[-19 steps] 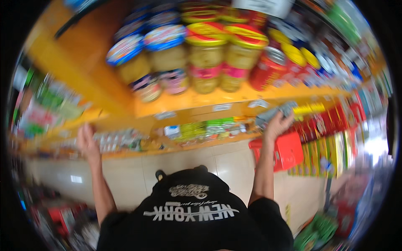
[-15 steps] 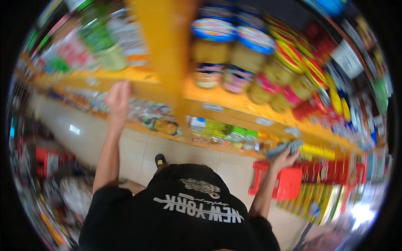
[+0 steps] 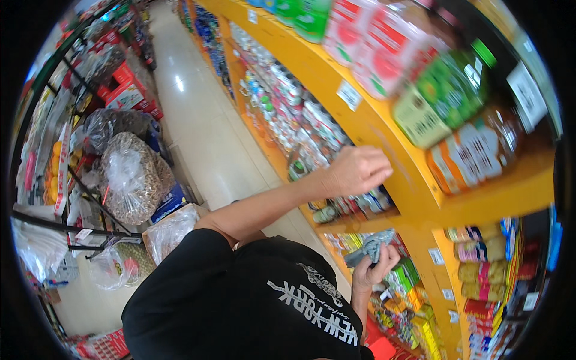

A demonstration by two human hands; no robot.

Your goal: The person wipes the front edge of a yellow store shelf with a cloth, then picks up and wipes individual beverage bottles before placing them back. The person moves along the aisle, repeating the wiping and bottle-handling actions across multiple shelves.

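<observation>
My right hand (image 3: 379,268) is closed around a crumpled grey-blue cloth (image 3: 373,245), in front of the lower shelf. My left hand (image 3: 359,170) hangs in front of the yellow-orange shelf edge (image 3: 410,174), its fingers curled together and no object showing in them. Farther up on that shelf lie or stand a green-capped bottle (image 3: 441,99) with a pale green label and a brown drink bottle (image 3: 471,153) with an orange-and-white label. Pink-and-white packs (image 3: 384,51) sit beside them.
Jars (image 3: 480,270) line the shelf at the lower right. Small bottles and packets (image 3: 300,114) fill the lower shelf. Left of the tiled aisle (image 3: 198,114) are a black metal rack (image 3: 72,231), a large clear bag (image 3: 129,174) and red boxes (image 3: 129,90). A red stool (image 3: 379,343) shows at the bottom.
The view has turned left, so the jars now show at the lower right and the aisle opens on the left. My right hand still holds the cloth; my left arm reaches across toward the shelf.
</observation>
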